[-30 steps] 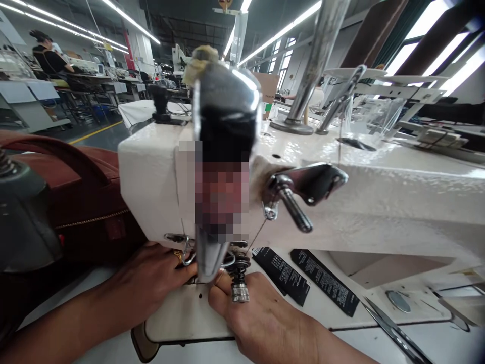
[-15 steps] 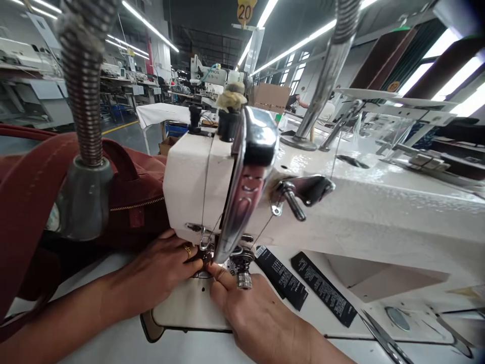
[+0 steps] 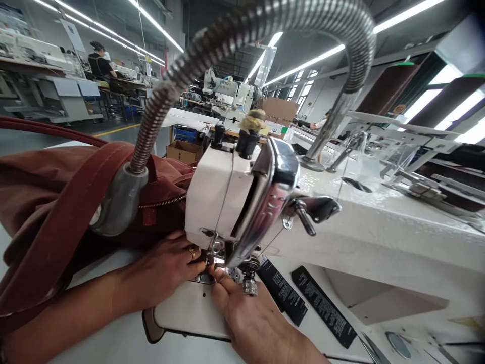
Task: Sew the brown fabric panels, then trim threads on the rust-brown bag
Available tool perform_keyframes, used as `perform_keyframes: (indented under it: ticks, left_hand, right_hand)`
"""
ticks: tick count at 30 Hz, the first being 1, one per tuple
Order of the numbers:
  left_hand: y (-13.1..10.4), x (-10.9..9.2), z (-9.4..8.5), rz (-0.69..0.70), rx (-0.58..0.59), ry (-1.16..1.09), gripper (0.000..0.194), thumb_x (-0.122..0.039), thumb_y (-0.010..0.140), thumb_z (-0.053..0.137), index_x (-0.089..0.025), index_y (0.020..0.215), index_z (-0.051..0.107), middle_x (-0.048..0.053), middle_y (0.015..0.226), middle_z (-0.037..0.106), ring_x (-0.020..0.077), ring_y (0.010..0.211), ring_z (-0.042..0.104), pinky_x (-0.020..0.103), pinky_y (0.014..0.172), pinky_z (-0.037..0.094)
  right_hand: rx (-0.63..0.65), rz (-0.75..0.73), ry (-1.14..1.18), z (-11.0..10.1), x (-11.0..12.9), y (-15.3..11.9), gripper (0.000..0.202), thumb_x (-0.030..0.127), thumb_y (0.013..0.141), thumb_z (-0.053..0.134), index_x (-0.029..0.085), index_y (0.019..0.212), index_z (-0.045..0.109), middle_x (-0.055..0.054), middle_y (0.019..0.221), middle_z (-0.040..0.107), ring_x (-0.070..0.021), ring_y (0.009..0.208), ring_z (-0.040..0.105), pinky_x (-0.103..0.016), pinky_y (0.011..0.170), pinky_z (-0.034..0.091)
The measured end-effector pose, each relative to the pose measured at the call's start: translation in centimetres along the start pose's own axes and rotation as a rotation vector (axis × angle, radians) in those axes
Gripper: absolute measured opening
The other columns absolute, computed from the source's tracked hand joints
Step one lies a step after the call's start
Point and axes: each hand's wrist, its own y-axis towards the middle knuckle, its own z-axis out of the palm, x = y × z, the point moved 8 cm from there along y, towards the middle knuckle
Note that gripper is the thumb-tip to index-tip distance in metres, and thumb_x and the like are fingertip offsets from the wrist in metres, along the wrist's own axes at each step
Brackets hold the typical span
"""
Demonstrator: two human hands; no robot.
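Note:
A white sewing machine (image 3: 212, 197) fills the middle of the view, its chrome face plate (image 3: 265, 202) toward me. My left hand (image 3: 162, 270), a ring on one finger, rests on the machine bed (image 3: 182, 313) with its fingertips at the needle area under the head. My right hand (image 3: 250, 323) comes from below, its fingers pinched together right at the presser foot (image 3: 212, 263). What the fingertips hold is too small and hidden to tell. A red-brown bag (image 3: 49, 202) with a zipper and strap lies to the left, behind my left hand.
A flexible metal lamp arm (image 3: 242, 25) arches overhead to a grey lamp head (image 3: 117, 202). Two black labels (image 3: 303, 298) lie on the table right of the needle. Another person sits at a far workstation (image 3: 98, 60). Other machines and a cardboard box (image 3: 184, 150) stand behind.
My view has pulled back and shifted, showing the lamp arm and more of the bag. Both hands stay at the needle area, with fingertips closer together.

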Motion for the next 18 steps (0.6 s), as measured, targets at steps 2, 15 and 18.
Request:
perform_keyframes:
  ticks: [2,15,18]
  left_hand:
    - [-0.1,-0.4,0.0,0.048,0.031,0.004,0.032,-0.002,0.077,0.036,-0.022,0.085,0.059,-0.001,0.088,0.062,0.0178,0.087,0.054,0.033,0.085,0.034]
    - [0.6,-0.9,-0.6,-0.089,-0.105,0.097,0.029,-0.006,0.075,0.035,-0.021,0.059,0.053,-0.003,0.055,0.057,0.0143,0.055,0.052,0.029,0.067,0.034]
    - [0.4,-1.0,-0.3,-0.084,-0.088,0.105,0.032,-0.007,0.078,0.03,-0.021,0.062,0.054,-0.003,0.057,0.06,0.0146,0.054,0.052,0.03,0.067,0.034]
  right_hand:
    - [0.022,0.022,0.02,0.1,-0.1,0.0,0.037,-0.006,0.067,0.036,0.013,0.094,0.052,-0.013,0.11,0.056,-0.0194,0.076,0.059,-0.03,0.068,0.048]
    - [-0.183,0.069,0.385,-0.1,-2.6,-0.3,0.022,0.002,0.064,0.042,0.018,0.078,0.05,-0.002,0.082,0.058,-0.0142,0.07,0.053,-0.022,0.062,0.041]
    - [-0.222,0.09,0.44,-0.1,-3.0,-0.2,0.021,0.002,0.064,0.042,0.019,0.076,0.048,-0.001,0.078,0.057,-0.0131,0.067,0.053,-0.021,0.061,0.04]
